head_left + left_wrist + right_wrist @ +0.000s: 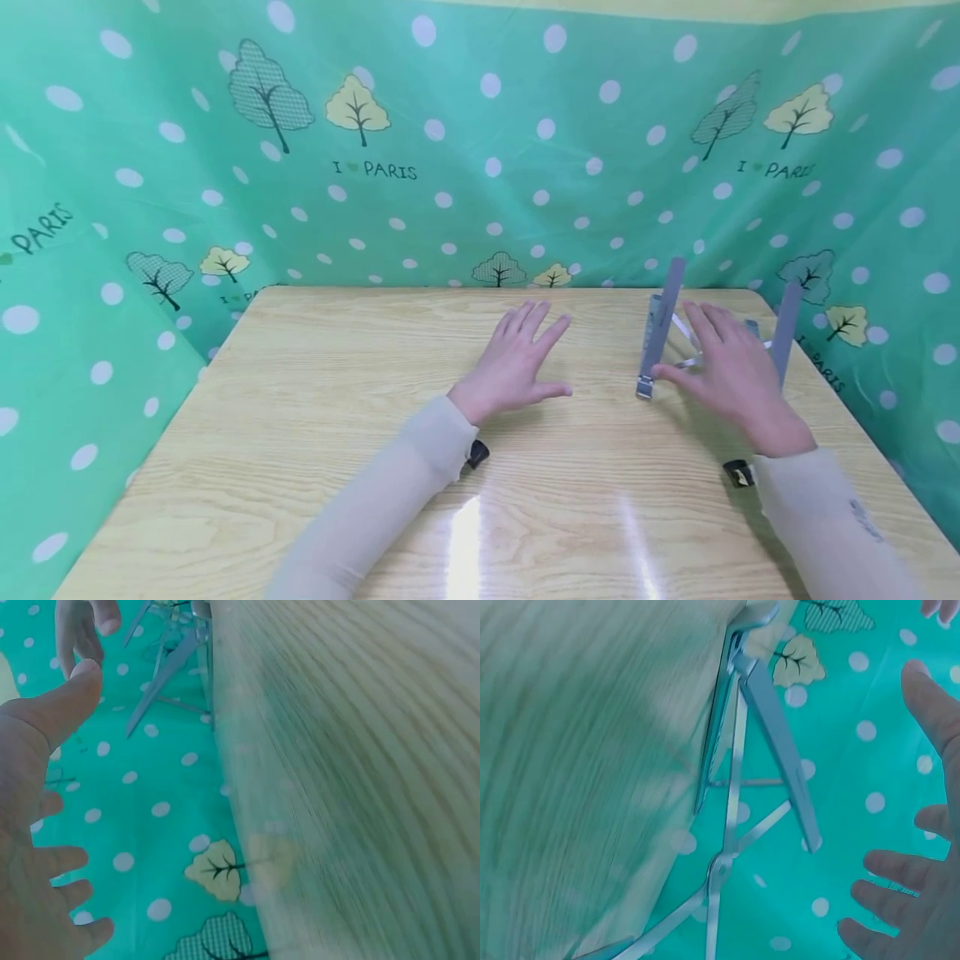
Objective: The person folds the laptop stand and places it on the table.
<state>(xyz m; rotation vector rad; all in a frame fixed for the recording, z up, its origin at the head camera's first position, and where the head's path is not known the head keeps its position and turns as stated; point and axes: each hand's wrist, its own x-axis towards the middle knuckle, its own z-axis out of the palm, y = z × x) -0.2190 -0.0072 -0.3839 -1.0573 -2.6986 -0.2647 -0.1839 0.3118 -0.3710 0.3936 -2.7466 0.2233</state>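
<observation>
A grey folding laptop stand point(661, 329) stands unfolded at the right rear of the table, its two long arms tilted up. In the right wrist view, thin crossed metal bars point(735, 772) join at a round pivot below its arm. My right hand point(723, 367) hovers by the stand with fingers spread, overlapping its middle in the head view; the right wrist view shows a gap between hand and stand. Left of it, my left hand point(512, 362) is held over the table with spread fingers, nothing in it. The stand point(161, 686) appears beyond that hand in the left wrist view.
The light wood-grain table point(315, 400) reaches back to a green dotted curtain point(450, 200) that hangs behind and along both sides. The stand is near the table's right edge. Small black wrist devices point(477, 454) sit under both sleeve cuffs.
</observation>
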